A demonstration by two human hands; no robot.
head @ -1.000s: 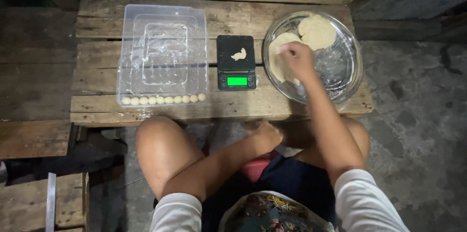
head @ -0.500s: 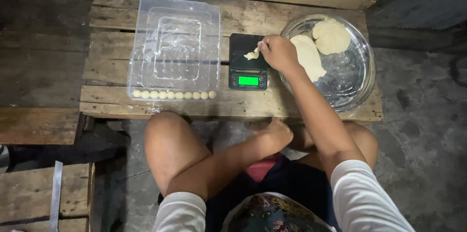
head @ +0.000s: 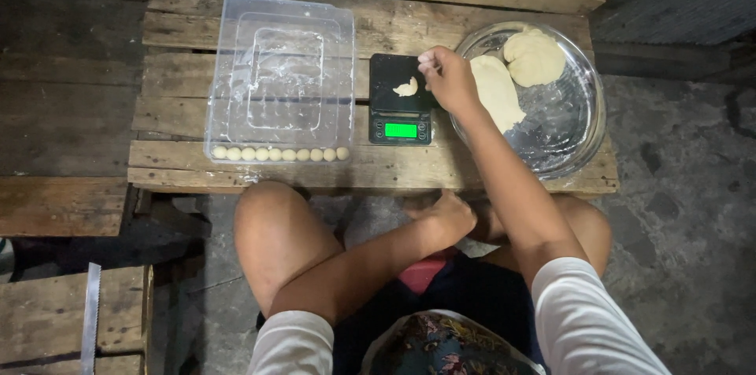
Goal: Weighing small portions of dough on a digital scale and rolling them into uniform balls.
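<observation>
Two pale dough lumps (head: pixel 516 76) lie in the round metal bowl (head: pixel 579 135) on the wooden tabletop (head: pixel 173 107). Beside it, a clear plastic tray (head: pixel 279 80) holds one row of small dough balls (head: pixel 279 154). A small dough piece (head: pixel 406 88) rests on the black digital scale (head: pixel 400 99). Right hand (head: pixel 447 76) hovers just beside it, fingers loosely curled, gripping nothing. Left hand (head: pixel 450 216) rests closed at the lap.
</observation>
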